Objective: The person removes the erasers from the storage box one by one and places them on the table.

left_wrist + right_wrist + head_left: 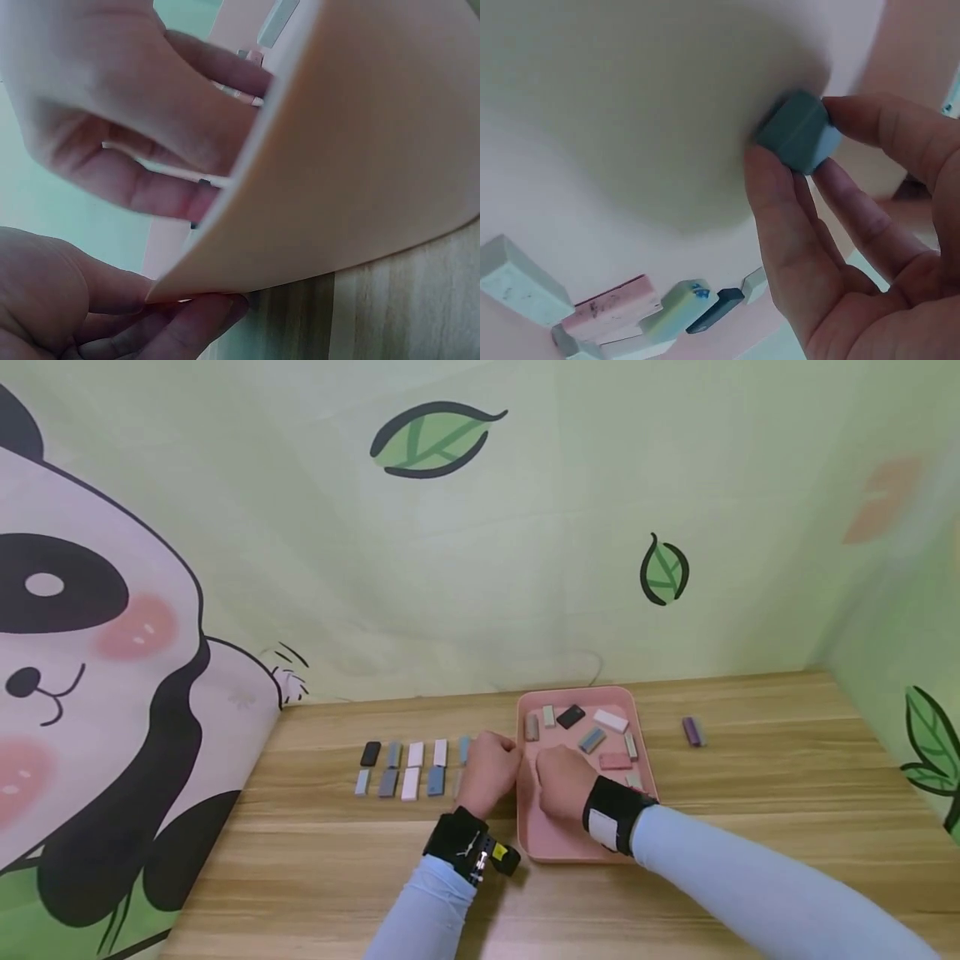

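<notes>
So you're pinching a teal block (pixel 799 133) between the thumb and fingertips of your right hand (pixel 567 783), inside the left part of the pink tray (pixel 558 846). That grip is sitting narrow, just holding the one piece. In the right wrist view it's showing a squarish, tilted outline with a line running from lower left to upper right. My guess is it's pointing partly at the camera, so I can't tell its long axis.

Looks to me like you're at the picking-and-handling step. I'd say the next move is calling for a steady pinch and some care around the tray wall.

Your left hand (pixel 489 772) is pinching the tray's left edge. Farther in, a black block (pixel 572 717), a white block (pixel 611 720) and a pink block (pixel 615 761) are lying at mixed angles.

Out on the desk (pixel 300 860), two rows of blocks (pixel 416 753) are sitting left of the tray, mostly pointing away from you. A purple-and-grey block (pixel 692 732) is lying off to the right.
</notes>
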Action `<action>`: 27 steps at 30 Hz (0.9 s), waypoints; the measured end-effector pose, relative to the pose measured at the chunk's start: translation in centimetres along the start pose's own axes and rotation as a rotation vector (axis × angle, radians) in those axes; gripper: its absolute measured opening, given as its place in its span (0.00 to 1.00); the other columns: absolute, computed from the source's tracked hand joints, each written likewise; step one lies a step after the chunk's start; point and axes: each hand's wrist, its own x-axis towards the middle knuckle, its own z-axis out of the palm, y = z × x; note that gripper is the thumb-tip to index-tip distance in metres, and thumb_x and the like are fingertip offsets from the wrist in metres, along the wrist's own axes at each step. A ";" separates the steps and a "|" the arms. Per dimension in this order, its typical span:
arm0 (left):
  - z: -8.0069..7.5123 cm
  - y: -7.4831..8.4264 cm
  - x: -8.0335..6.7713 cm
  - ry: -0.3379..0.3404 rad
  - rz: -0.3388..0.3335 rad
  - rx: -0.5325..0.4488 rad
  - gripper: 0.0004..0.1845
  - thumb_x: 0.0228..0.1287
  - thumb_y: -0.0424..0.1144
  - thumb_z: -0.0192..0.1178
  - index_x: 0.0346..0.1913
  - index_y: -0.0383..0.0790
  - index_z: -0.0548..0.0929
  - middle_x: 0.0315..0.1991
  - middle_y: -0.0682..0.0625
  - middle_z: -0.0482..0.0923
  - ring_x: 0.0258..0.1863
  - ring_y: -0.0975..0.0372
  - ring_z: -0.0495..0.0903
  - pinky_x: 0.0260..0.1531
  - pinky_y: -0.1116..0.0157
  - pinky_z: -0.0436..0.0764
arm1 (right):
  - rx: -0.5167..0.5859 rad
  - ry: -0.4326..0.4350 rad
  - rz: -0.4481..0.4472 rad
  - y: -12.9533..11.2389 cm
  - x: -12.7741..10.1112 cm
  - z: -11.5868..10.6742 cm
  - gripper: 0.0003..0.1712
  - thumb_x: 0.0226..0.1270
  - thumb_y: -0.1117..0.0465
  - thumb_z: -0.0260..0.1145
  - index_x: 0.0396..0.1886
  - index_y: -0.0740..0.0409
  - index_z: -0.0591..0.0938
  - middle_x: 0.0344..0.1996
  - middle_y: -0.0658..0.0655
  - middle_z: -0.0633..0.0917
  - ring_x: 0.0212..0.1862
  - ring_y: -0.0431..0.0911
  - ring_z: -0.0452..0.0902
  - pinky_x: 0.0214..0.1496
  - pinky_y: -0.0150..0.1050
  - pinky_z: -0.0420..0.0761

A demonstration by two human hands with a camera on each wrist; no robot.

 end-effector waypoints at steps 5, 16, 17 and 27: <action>0.1 0.1 -0.1 -0.008 -0.029 0.011 0.18 0.65 0.42 0.53 0.22 0.36 0.83 0.10 0.53 0.64 0.11 0.62 0.67 0.10 0.68 0.62 | 0.100 -0.035 0.058 0.9 -0.5 -2.1 0.06 0.50 0.66 0.67 0.19 0.57 0.77 0.15 0.51 0.76 0.19 0.44 0.71 0.22 0.34 0.67; 0.2 -0.2 0.1 0.009 -0.038 -0.020 0.15 0.64 0.39 0.53 0.25 0.37 0.84 0.12 0.52 0.67 0.12 0.61 0.69 0.10 0.68 0.63 | 0.205 0.226 0.229 9.3 -2.4 -10.8 0.20 0.56 0.58 0.66 0.45 0.66 0.81 0.39 0.64 0.83 0.35 0.50 0.79 0.32 0.38 0.78; 0.2 -0.3 0.2 0.011 -0.038 -0.023 0.15 0.64 0.39 0.53 0.25 0.37 0.84 0.12 0.52 0.66 0.12 0.61 0.69 0.10 0.68 0.63 | 0.191 0.265 0.246 10.6 -2.7 -11.1 0.21 0.56 0.58 0.66 0.46 0.68 0.81 0.39 0.66 0.83 0.37 0.52 0.79 0.34 0.40 0.79; 0.6 0.0 0.3 0.022 -0.038 -0.004 0.15 0.64 0.39 0.53 0.25 0.38 0.85 0.13 0.52 0.67 0.13 0.61 0.70 0.11 0.68 0.64 | 0.097 0.445 0.419 19.7 -6.6 -11.0 0.24 0.53 0.57 0.67 0.40 0.75 0.82 0.37 0.72 0.83 0.38 0.62 0.79 0.35 0.47 0.75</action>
